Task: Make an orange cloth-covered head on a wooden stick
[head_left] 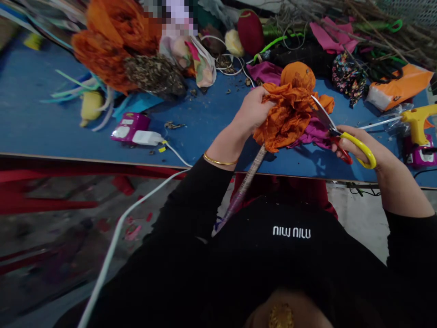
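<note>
I am looking down over a blue worktable (51, 118) at two bare hands that meet just above its near edge. The left hand (251, 111), with a gold bangle (218, 160) on the wrist, is closed around the left side of an orange fabric flower (287, 118), its fingers pressed into the crumpled cloth. From under the flower a wrapped stem (251, 175) runs near and to the left, slanting down past the table edge toward the person's black top. That slant is the long axis of the piece. The right hand (362, 148) is to the right of the flower and a little nearer, its fingers through the yellow and red loops of a pair of scissors (341, 136). The blades point far and left, and their tip lies on the flower's upper right edge. I cannot tell how far the blades are parted. So the flower sits directly left of the scissor hand, already held by the other hand, and the cutting line crosses the stem's slant rather than following it. A magenta cloth (314, 132) lies just under and to the right of the flower, and an orange ball (297, 75) sits just beyond it. A yellow glue gun (416, 120) rests at the right edge. Well to the left are a magenta box (131, 127) with a white cable (112, 246) trailing off the table, and a heap of orange blossoms (109, 41) at the far left.
</note>
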Action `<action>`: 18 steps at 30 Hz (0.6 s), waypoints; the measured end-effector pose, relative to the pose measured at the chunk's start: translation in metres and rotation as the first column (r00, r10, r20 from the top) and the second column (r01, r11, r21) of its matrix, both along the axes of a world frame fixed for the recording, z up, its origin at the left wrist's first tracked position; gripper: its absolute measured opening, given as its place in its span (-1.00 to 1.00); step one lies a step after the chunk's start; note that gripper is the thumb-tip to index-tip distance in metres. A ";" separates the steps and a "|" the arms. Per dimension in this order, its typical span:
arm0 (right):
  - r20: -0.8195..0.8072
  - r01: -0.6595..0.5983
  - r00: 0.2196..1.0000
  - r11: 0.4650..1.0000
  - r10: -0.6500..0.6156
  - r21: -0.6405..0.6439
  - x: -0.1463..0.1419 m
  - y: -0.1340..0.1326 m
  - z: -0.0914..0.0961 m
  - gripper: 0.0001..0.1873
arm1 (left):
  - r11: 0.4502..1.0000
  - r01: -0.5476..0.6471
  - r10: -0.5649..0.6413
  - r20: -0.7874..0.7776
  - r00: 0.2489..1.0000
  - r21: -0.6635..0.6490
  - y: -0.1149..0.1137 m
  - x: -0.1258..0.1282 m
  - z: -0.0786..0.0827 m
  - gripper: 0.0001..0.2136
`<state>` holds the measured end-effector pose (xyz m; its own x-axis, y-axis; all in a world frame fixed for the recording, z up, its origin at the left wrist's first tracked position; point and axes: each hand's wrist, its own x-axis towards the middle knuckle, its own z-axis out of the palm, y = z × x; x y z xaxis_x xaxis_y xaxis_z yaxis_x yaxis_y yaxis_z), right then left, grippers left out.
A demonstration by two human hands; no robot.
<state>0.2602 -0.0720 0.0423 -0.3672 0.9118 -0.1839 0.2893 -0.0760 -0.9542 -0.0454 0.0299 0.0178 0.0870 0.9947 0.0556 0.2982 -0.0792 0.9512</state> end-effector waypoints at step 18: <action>0.072 -0.253 0.964 0.965 0.258 -0.068 -0.065 0.048 0.016 -0.34 | 0.963 0.015 0.061 0.271 0.961 -0.269 0.007 -0.045 -0.006 -0.83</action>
<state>0.1948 -0.0237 0.0580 -0.5684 0.7768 -0.2711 0.3810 -0.0435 -0.9236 -0.0906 0.0370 0.0117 0.0830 0.9777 -0.1930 0.0214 0.1918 0.9812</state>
